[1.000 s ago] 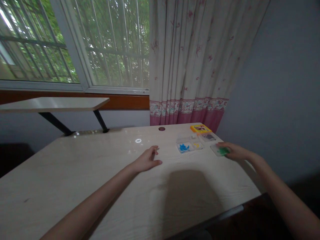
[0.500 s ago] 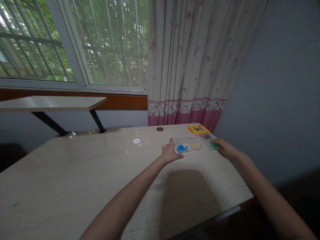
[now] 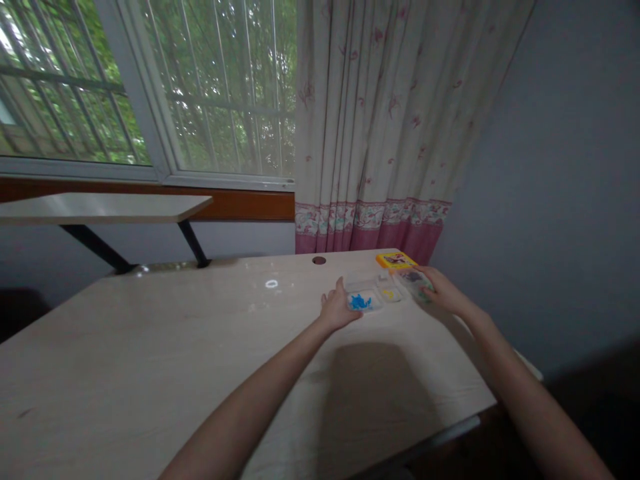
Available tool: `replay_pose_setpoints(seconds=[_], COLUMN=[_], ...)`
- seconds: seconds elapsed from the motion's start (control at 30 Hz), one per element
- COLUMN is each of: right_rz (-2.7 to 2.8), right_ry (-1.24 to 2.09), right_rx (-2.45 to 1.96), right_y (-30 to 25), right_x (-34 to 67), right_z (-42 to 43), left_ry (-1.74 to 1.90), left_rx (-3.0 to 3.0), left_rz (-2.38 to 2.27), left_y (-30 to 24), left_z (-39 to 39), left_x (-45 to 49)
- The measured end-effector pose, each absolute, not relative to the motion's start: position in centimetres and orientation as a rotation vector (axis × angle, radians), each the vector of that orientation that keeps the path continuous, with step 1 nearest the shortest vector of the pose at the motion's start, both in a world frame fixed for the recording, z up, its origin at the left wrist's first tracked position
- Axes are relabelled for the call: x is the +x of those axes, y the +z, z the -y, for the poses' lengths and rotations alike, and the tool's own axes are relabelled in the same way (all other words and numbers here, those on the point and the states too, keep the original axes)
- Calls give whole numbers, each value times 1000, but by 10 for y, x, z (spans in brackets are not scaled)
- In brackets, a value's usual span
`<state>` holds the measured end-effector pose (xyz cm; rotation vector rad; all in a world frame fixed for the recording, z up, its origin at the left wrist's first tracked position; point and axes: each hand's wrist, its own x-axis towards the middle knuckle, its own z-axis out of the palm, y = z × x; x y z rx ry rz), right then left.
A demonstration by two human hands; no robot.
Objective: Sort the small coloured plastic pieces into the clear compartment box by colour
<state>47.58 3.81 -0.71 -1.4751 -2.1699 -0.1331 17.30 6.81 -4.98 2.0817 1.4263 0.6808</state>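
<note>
My left hand (image 3: 337,309) rests on the table at the left end of a clear plastic compartment box (image 3: 371,313). Its thumb lies along the near edge and its fingers reach up the left side, gripping that end. Small blue pieces (image 3: 359,302) fill part of one compartment, and a few yellow pieces (image 3: 388,293) lie in another. At the right, my right hand (image 3: 443,291) is closed on the right side of a second clear plastic box (image 3: 406,281). Dark and green pieces show faintly inside it; my fingers cover part of it.
A yellow box (image 3: 395,259) with a printed picture lies at the table's back right corner. The pale wooden table (image 3: 165,353) has a round cable hole (image 3: 319,261) near its back edge. A raised shelf (image 3: 110,207) stands at the left. A curtain (image 3: 375,133) hangs behind.
My right hand has moved slightly up and left along the second box, which has shifted a little; its green pieces show less. My left hand and the first box have shifted slightly left in view.
</note>
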Motion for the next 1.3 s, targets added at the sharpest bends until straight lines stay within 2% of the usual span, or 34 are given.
replay_pose_setpoints(seconds=[0.2, 0.43, 0.63, 0.87, 1.3], right_rz=[2327, 2476, 2557, 2557, 2651], right_ry=[39, 380, 393, 351, 346], right_rx=[-1242, -972, -840, -890, -1066], right_y=[10, 12, 0, -17, 1], right_x=[401, 321, 297, 295, 273], right_z=[-22, -7, -8, -7, -7], left_ry=[804, 865, 881, 854, 856], left_rx=[2118, 2254, 2356, 2335, 2303], left_rz=[-1158, -1223, -1229, -1239, -1353], left_y=[-54, -55, -50, -43, -45], left_z=[-43, -15, -6, -5, 1], left_x=[106, 61, 59, 60, 60])
